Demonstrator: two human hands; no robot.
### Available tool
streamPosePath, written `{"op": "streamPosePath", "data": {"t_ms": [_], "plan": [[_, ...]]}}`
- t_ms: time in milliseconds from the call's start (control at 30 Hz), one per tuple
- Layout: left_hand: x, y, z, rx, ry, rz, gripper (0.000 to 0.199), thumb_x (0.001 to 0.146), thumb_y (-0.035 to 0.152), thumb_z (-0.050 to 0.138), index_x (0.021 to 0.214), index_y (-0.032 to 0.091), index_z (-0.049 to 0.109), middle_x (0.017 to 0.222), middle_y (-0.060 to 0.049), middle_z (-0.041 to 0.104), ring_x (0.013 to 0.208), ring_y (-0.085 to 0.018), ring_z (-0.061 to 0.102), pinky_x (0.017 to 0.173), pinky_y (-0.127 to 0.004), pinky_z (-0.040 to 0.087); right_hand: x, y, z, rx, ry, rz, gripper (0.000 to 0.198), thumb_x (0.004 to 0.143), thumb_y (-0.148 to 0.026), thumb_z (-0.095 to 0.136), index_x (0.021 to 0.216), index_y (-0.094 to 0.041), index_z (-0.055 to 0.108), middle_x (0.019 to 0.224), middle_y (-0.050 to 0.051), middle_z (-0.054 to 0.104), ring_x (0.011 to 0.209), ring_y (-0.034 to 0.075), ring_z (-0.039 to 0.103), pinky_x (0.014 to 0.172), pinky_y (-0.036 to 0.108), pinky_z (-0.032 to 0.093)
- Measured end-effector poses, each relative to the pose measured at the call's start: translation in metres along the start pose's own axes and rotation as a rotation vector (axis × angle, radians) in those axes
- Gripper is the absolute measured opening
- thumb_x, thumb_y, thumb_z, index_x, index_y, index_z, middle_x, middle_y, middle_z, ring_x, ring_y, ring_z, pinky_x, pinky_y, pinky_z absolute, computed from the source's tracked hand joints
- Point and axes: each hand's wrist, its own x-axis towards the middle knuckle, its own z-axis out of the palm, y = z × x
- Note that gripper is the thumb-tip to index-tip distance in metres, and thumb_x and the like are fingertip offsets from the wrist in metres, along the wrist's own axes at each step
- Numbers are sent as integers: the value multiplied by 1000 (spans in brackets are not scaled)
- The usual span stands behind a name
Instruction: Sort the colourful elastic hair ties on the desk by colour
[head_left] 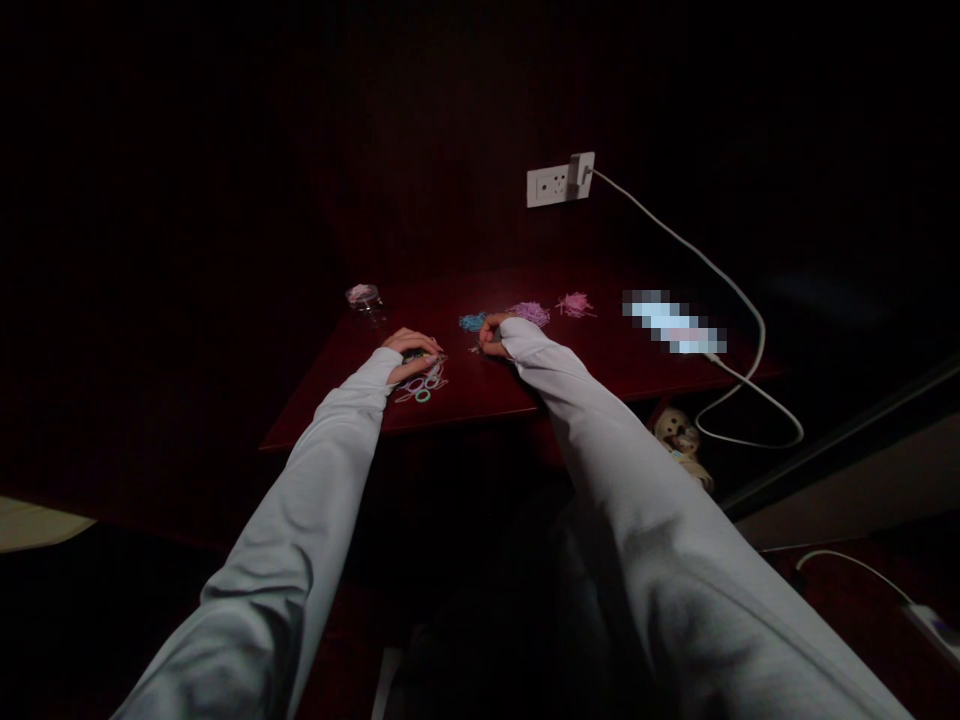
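My left hand (409, 347) rests over a loose pile of coloured elastic bands (422, 385) near the table's front edge. Its fingers bend down toward the thumb at the pile; what lies between the tips is too small to name. A green ring-shaped hair tie (423, 396) lies at the pile's near side. To the right, my right hand (491, 335) is curled with its fingers together, low over the table. Something tiny shows at its fingertips, but I cannot make it out. Just behind that hand are a blue heap of small bands (472, 321) and a purple heap (529, 313).
A pink heap (575, 304) lies farther right on the dark red table (337, 400). At the back left stands a clear jar (366, 300) with something pink on top. A pixelated bright device (675, 322) joins a white cable (750, 300) from the wall socket (551, 185).
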Motion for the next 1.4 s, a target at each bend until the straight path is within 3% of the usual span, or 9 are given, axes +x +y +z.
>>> {"op": "streamPosePath", "data": {"t_ms": [233,567,767,1000,1400], "plan": [[-1,6,-3,17,-12,-13,32,105,53,68,103,26,85,127,-10,88,129,-33,76,121,-56,52,-4,5,-6,-211,43,-17,11,78,-20,75,88,-22,79,92,0,75,93,19,63,92,30,48],[0,5,-3,20,-22,-4,33,105,54,67,104,26,85,127,-10,88,129,-33,75,122,-55,51,-2,-11,1,-211,33,-61,21,82,-22,74,101,-21,83,100,1,77,97,19,61,103,35,45],[2,8,-2,49,-3,-27,31,104,52,67,105,27,84,129,-9,88,128,-33,75,122,-55,50,3,-27,18,-245,-40,-103,28,81,-22,73,106,-24,85,100,1,78,105,23,59,99,34,44],[4,5,-2,53,-8,-13,32,104,53,67,107,26,84,131,-10,86,127,-33,75,121,-54,49,0,-40,26,-335,-80,-145,28,92,-22,74,116,-27,87,107,3,79,109,25,59,94,33,45],[3,5,-2,67,-32,-21,34,104,54,66,107,25,84,135,-11,85,129,-33,73,122,-55,48,-3,-44,23,-389,-78,-142,12,94,-22,77,102,-25,86,105,4,81,108,24,62,89,31,46]]}}
